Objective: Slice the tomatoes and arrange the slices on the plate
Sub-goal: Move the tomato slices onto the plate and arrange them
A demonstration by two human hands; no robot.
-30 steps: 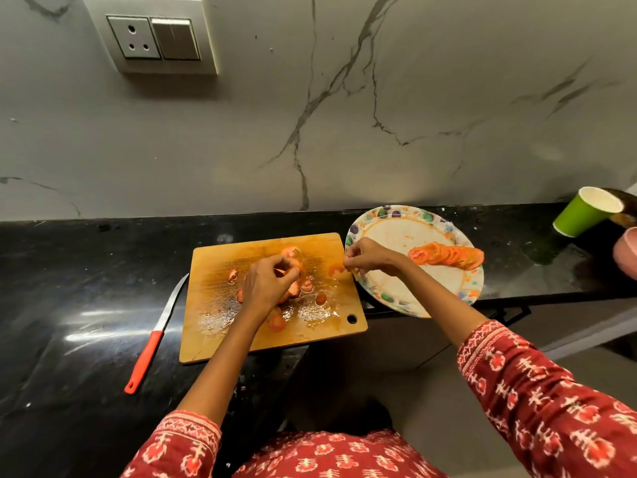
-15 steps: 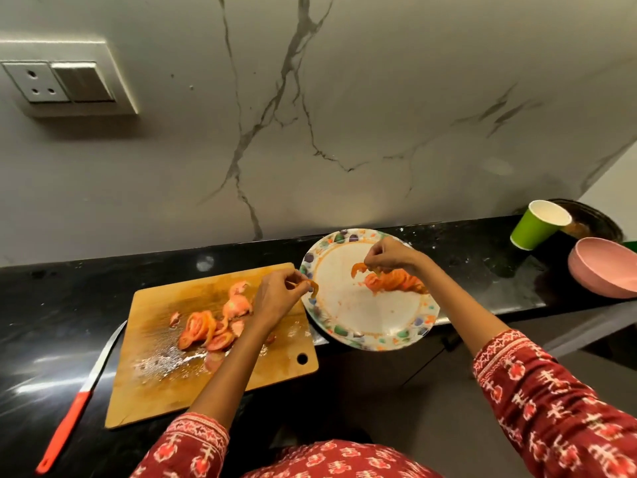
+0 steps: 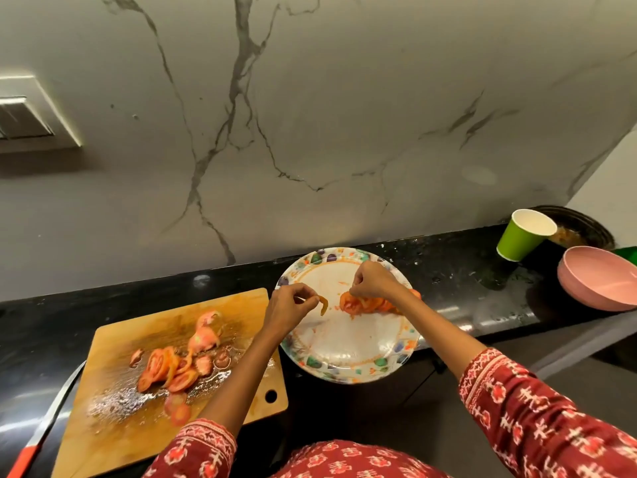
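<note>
left hand: your left hand (image 3: 289, 307) is over the left part of the plate, fingertips pinching a thin curved tomato slice (image 3: 323, 304) that hangs just above the white surface.
right hand: your right hand (image 3: 370, 280) is over the middle of the plate, fingers curled, pinching the left end of the row of slices (image 3: 368, 304).
plate: the plate (image 3: 344, 369) with the patterned rim sits on the black counter (image 3: 458, 281), just right of the cutting board and overhanging the counter's front edge.
row on plate: the slices overlap in a line running right from the plate's centre, partly hidden under your right wrist.
cutting board: the wooden cutting board (image 3: 113, 439) holds the remaining slices (image 3: 169, 369) in a loose pile near its middle, with end pieces and wet juice around them.
knife: the knife (image 3: 44, 422) with the red handle lies on the counter just beside the board's left edge.
far right: a green paper cup (image 3: 522, 234) and a pink bowl (image 3: 596, 279) stand near each other on the counter.
</note>
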